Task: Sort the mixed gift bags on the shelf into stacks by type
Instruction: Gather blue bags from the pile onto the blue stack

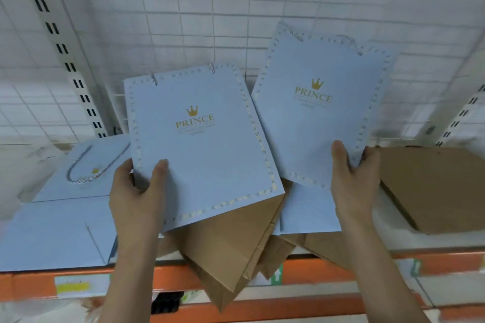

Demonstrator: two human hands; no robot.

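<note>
My left hand [136, 191] grips the lower left corner of a light blue "PRINCE" gift bag [204, 144], thumb on its front. My right hand [354, 178] pinches the lower right corner of a second blue PRINCE bag [320, 110], tilted to the right. Both bags are lifted off the shelf. Under them lies a loose pile of brown paper bags [236, 246] that hangs over the shelf's front edge. A stack of blue bags [60, 217] lies flat at the left, its top one showing a rope handle. A flat stack of brown bags [441, 186] sits at the right.
The shelf has an orange front beam [328, 270] with labels on it. A white wire grid backs the shelf [210, 8], with slotted uprights at left and right. Another blue bag [307, 215] lies flat beneath the right-hand one.
</note>
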